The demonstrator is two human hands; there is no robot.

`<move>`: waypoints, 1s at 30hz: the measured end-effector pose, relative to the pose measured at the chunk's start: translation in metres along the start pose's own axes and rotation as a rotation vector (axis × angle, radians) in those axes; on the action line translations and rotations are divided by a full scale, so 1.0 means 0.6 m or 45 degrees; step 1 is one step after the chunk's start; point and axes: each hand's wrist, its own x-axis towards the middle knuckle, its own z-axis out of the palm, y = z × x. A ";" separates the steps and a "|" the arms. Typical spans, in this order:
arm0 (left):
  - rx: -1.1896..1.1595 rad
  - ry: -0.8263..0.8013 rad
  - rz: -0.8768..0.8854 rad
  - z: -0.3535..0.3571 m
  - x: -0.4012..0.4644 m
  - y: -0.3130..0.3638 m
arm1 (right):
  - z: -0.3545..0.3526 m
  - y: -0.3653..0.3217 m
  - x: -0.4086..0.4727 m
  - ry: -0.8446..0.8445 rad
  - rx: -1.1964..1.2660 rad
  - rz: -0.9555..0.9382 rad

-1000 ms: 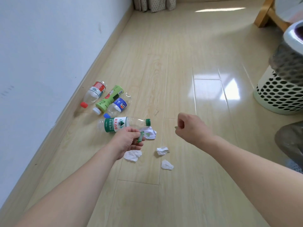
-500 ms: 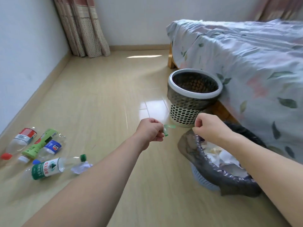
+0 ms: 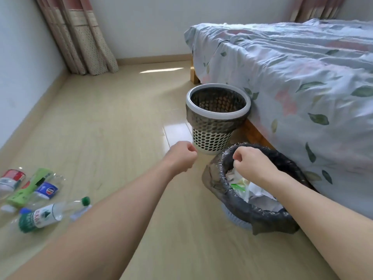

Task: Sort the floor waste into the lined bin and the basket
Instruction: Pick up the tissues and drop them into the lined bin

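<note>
Plastic bottles (image 3: 40,201), four of them, lie in a loose cluster on the wood floor (image 3: 113,122) by the left wall, well apart from both bins and down-left of the person's left hand (image 3: 182,156), which is the nearer of the two. The nearest, a clear bottle with a green label (image 3: 43,216), lies on its side with its long axis running left to right across the boards, its green cap (image 3: 85,200) pointing right, toward the person's forearm. The other three lie roughly parallel behind it, caps toward the near left; the far ones run out of view. The left hand hangs in a curled fist beside the perforated basket (image 3: 212,138), and nothing can be seen in it. The right hand (image 3: 252,165) hovers over the black-lined bin (image 3: 262,215), fingers curled in; whether they pinch anything cannot be told. Crumpled paper (image 3: 256,191) and a green scrap (image 3: 237,186) already sit in the liner. The basket, which stands against the bed (image 3: 302,81), looks empty so far. A reach back and down to the left with the left hand would likely come next, taking the green-label bottle across its middle
</note>
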 end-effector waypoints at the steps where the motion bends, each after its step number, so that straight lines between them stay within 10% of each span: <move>1: -0.001 0.040 -0.049 -0.035 -0.002 -0.030 | 0.008 -0.033 0.009 0.021 -0.010 -0.095; 7: 0.069 0.343 -0.469 -0.230 -0.106 -0.313 | 0.200 -0.290 -0.014 -0.499 -0.140 -0.614; 15: 0.307 0.267 -0.790 -0.205 -0.253 -0.616 | 0.504 -0.419 -0.119 -0.817 -0.235 -0.549; 21: 0.713 0.283 -0.706 -0.137 -0.245 -0.659 | 0.579 -0.415 -0.151 -0.800 -0.281 -0.572; 30: 0.425 0.203 -0.552 -0.194 -0.209 -0.547 | 0.445 -0.401 -0.101 -0.796 -0.077 -0.417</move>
